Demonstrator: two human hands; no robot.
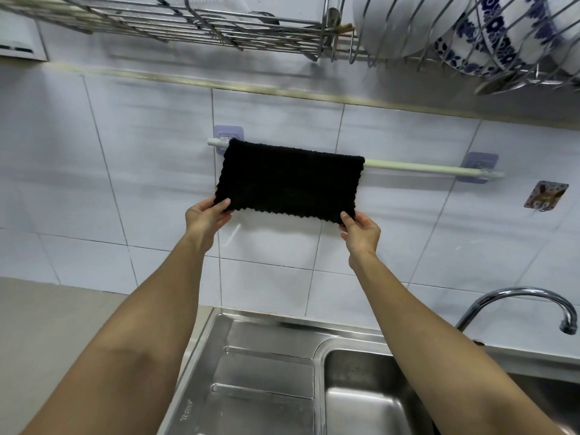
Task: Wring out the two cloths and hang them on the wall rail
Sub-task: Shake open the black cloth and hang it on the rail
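Hanging over the wall rail [414, 167], just above both hands, a black cloth [290, 180] spreads flat, its nubby weave dark and even. The left hand [205, 216] pinches its lower left corner; the right hand [361, 231] pinches the lower right. Embossed lettering on the sink [251, 356] below is unreadable.

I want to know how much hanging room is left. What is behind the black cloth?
The black cloth hides the left stretch of the rail and wall tile; the rail's right stretch shows bare. Any second cloth behind cannot be seen.
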